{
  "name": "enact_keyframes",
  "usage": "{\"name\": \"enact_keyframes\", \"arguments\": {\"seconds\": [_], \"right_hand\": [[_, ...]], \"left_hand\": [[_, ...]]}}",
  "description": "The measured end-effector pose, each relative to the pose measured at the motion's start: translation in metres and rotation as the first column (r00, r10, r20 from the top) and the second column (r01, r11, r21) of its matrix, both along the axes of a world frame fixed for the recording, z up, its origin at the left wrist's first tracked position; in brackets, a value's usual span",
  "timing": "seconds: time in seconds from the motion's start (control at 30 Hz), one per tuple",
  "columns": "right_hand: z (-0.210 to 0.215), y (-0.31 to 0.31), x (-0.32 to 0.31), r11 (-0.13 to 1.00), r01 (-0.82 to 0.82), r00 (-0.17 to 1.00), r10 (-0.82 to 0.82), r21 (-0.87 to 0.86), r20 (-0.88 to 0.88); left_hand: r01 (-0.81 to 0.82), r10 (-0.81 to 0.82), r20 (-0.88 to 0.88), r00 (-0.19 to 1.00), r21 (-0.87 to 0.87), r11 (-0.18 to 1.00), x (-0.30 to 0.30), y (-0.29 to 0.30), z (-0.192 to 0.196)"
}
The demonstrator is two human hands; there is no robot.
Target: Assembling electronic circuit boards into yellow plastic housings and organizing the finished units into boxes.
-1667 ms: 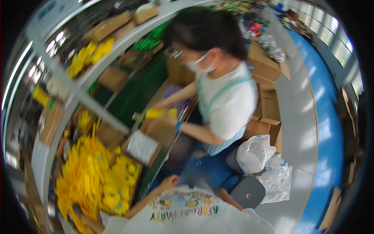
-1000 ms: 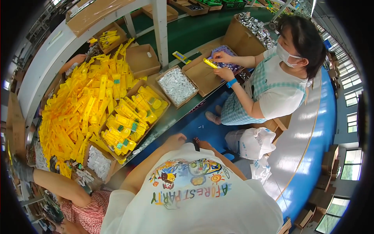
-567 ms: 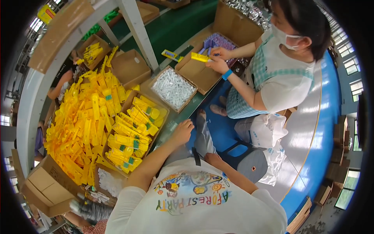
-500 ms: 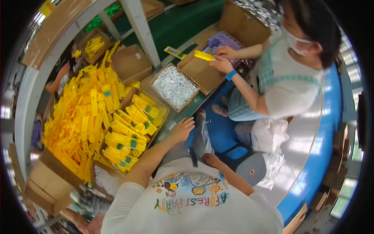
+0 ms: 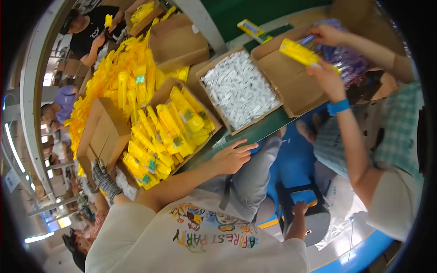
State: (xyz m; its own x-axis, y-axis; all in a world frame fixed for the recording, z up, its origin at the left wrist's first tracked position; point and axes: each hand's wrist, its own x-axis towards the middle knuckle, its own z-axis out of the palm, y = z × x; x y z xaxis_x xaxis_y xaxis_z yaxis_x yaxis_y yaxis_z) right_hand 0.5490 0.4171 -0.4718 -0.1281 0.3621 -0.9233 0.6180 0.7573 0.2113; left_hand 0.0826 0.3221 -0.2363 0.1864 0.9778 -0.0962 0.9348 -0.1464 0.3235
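Note:
My left hand (image 5: 234, 157) is open at the edge of the green table (image 5: 261, 129), fingers spread, holding nothing. Just beyond it stands a cardboard box of yellow packaged pieces (image 5: 166, 132) with small green labels. Beside that is a shallow carton of small white packets (image 5: 239, 86). Low at my right side, my right hand (image 5: 299, 208) is closed on the edge of a dark grey stool (image 5: 314, 223); its fingertips are partly hidden.
A large heap of yellow pieces (image 5: 120, 59) lies behind the boxes. A gloved hand (image 5: 104, 179) holds an open carton (image 5: 102, 132) at left. On the right, a co-worker's hand (image 5: 325, 77) holds a yellow package (image 5: 298, 52) over an open carton (image 5: 291, 86).
The view has shifted. My right hand has gone from beside my thigh to the stool. My left hand stays near the table edge. The left carton has come up against the yellow heap.

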Motion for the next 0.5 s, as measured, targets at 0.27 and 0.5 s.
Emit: {"name": "enact_keyframes", "arguments": {"seconds": [0.27, 0.5], "right_hand": [[-0.075, -0.031, 0.057, 0.976, 0.013, 0.999, -0.022, -0.218, -0.04], [-0.037, -0.033, -0.104, 0.96, 0.034, 0.999, -0.034, -0.277, 0.005]], "left_hand": [[0.036, -0.031, -0.058, 0.998, 0.073, 0.997, 0.006, 0.007, -0.004], [0.023, -0.023, -0.015, 1.0, 0.044, 0.999, 0.003, 0.003, -0.004]]}}
